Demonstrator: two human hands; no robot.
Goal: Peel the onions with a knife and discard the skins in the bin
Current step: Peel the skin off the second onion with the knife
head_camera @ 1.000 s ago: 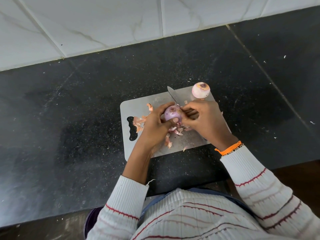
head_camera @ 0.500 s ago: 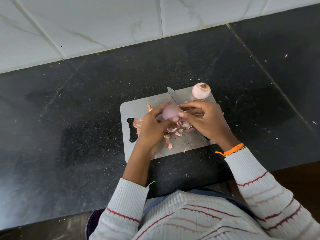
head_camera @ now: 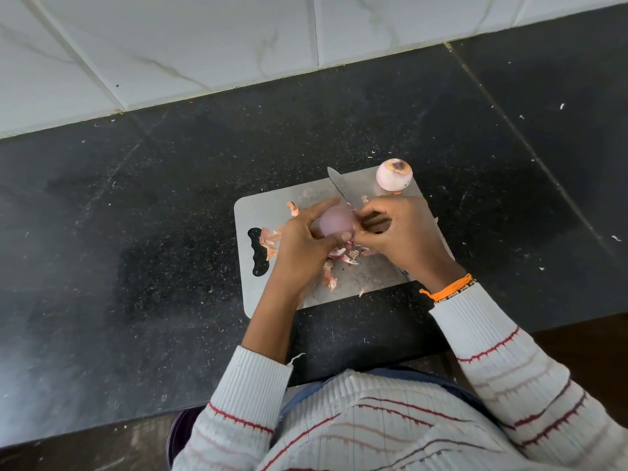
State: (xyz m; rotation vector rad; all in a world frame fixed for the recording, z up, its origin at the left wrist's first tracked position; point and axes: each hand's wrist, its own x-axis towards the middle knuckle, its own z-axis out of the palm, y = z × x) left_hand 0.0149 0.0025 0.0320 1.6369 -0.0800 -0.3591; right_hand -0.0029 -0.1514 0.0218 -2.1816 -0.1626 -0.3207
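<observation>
I see no words. My left hand (head_camera: 302,239) grips the onion (head_camera: 336,223), now turned smooth; my right hand (head_camera: 404,232) holds the knife (head_camera: 341,188).

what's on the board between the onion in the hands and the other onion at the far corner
The knife blade crosses that stretch of the cutting board in the head view, between the held onion and the peeled onion.

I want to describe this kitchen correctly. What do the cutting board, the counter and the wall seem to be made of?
Cutting board: looks like brushed stainless steel, grey with a dull sheen; grey plastic is possible. Counter: apparently polished black granite, with fine pale specks and a soft reflection. Wall: glossy white tiles with grey marble-like veins and visible joints, likely ceramic.
</observation>
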